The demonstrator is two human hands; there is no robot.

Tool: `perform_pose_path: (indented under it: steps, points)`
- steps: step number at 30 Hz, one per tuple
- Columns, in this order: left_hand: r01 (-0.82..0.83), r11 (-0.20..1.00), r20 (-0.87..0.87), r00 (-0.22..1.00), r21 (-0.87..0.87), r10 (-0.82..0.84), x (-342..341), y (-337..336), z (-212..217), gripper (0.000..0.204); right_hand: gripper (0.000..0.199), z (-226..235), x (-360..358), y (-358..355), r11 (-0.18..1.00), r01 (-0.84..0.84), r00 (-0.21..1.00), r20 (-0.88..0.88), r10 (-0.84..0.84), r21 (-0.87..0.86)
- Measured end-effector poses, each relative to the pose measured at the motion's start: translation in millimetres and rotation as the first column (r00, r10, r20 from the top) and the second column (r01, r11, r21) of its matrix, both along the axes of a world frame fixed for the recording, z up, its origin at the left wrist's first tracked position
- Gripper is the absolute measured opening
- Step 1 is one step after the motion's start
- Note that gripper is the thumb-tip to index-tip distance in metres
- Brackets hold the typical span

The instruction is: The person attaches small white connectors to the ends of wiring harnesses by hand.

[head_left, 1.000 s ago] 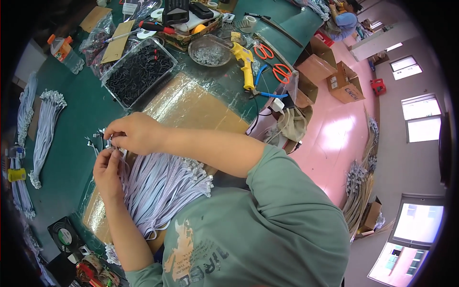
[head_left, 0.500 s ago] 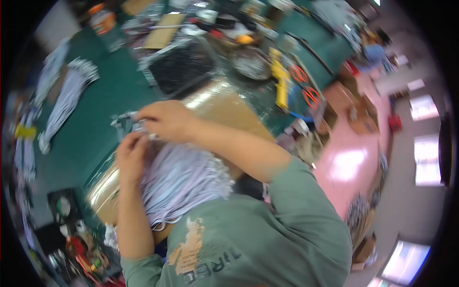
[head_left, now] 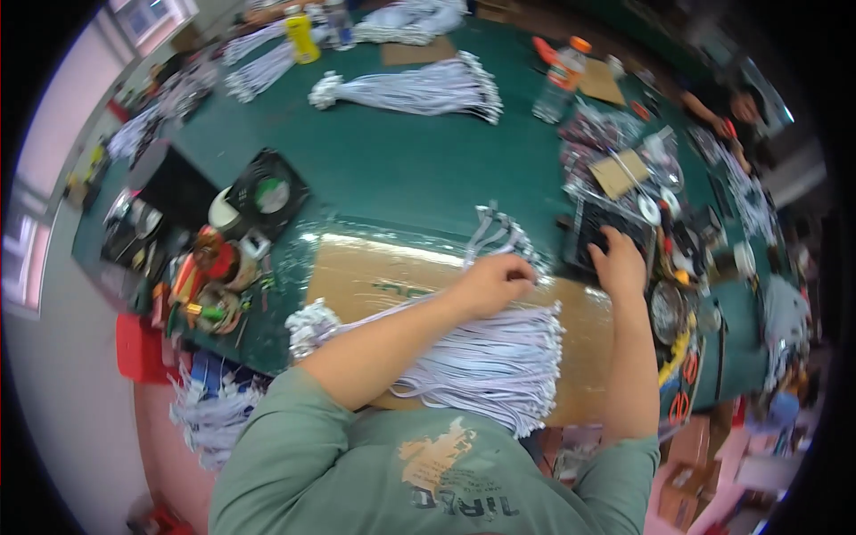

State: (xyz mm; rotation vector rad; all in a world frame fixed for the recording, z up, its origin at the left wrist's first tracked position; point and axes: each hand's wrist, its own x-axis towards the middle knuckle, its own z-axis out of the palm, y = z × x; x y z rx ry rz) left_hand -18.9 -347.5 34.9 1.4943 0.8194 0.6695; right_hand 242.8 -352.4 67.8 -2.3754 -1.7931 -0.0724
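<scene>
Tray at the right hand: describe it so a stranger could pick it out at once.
On the green table, find the brown board under the white cables. Past the board's far right corner, under the right hand, lies the tray. Straight sides and black contents set it apart from the round dish nearby.

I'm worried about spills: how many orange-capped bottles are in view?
1: the bottle on the green table, beyond the right hand and a little to its left. Others may be hidden in the cluttered, blurry edges.

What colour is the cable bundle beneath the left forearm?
The cable bundle looks white, faintly lilac; the head view shows it.
</scene>
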Motion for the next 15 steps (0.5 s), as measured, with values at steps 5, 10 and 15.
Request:
perform_pose_path:
  steps: [5,10,15]
  points:
    - [-0.001,1.0,-0.006,1.0,0.01,0.001,-6,1,-3,0.02,0.019,-2,-7,10,0.995,-0.052,0.996,-0.063,0.057,0.087]
    - [-0.02,0.997,0.012,1.0,0.073,0.019,-1,4,-10,0.02,0.018,-8,10,11,0.982,-0.125,0.992,0.01,0.124,0.141]
    - [-0.023,0.997,0.019,1.0,0.074,0.021,-4,4,-6,0.019,0.019,-10,13,10,0.973,-0.141,0.99,0.028,0.139,0.182]
